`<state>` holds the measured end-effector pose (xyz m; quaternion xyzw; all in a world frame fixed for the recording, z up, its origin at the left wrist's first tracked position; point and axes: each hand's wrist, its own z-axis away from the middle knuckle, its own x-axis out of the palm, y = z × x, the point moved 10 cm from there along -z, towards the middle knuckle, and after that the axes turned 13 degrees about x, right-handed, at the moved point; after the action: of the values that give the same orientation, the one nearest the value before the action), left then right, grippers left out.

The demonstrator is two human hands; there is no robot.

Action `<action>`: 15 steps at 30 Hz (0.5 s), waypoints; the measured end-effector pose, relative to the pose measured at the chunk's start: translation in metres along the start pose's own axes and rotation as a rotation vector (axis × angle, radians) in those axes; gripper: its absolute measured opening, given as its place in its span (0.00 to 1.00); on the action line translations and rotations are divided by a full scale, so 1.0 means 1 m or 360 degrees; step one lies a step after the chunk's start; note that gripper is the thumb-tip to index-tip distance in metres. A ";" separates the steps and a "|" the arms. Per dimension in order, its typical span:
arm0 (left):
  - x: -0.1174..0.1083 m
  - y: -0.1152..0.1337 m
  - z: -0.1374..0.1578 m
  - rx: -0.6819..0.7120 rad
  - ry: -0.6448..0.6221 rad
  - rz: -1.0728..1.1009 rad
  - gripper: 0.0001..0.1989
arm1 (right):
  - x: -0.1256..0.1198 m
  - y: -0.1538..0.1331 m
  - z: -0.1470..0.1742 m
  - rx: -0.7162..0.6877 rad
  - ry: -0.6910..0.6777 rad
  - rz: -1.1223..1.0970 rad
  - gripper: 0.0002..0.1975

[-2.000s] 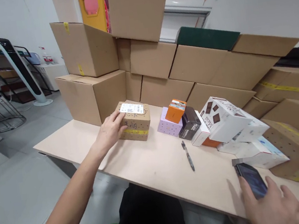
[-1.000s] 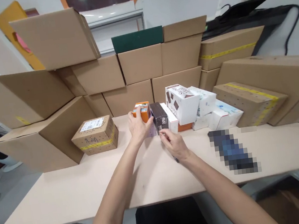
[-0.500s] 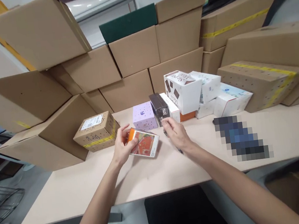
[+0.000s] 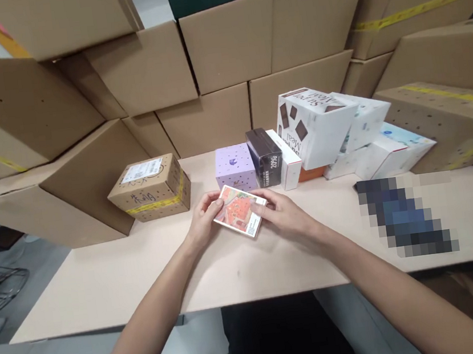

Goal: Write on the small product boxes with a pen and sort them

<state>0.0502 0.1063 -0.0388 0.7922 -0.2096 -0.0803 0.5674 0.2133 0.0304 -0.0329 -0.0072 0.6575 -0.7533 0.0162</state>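
Note:
Between my two hands, above the table, is a flat picture card [image 4: 239, 208] with a red-orange print and a white border carrying small text. My left hand [image 4: 203, 218] grips its left side, thumb on top and fingers underneath. On the right side my right hand [image 4: 284, 212] holds it too, with the thumb lying over the printed face. The card is tilted towards me; its underside is hidden. Just behind it stands a lilac dotted box [image 4: 235, 168], beside a dark brown box [image 4: 265, 159].
A taped brown carton [image 4: 152, 190] stands left on the pale wooden table [image 4: 115, 278]. White printed boxes [image 4: 320, 126] are stacked on the right, near a pixelated dark patch [image 4: 405, 216]. Large cardboard boxes [image 4: 229, 46] form a wall at the back.
My right hand has moved from beside the card onto its right side. The card now faces up more fully, and the camera view has tipped downward.

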 end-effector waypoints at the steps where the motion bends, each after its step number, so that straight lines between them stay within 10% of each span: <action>1: 0.000 -0.001 0.002 -0.0005 -0.0022 0.0004 0.20 | 0.001 0.003 -0.001 0.0064 -0.0016 -0.0050 0.22; 15: 0.037 0.011 0.023 -0.0228 -0.0791 0.0110 0.52 | 0.000 0.026 -0.003 0.0406 -0.0053 -0.0068 0.19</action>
<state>0.0722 0.0676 -0.0323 0.6984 -0.3634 -0.2676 0.5555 0.2136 0.0304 -0.0590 -0.0317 0.5557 -0.8307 0.0118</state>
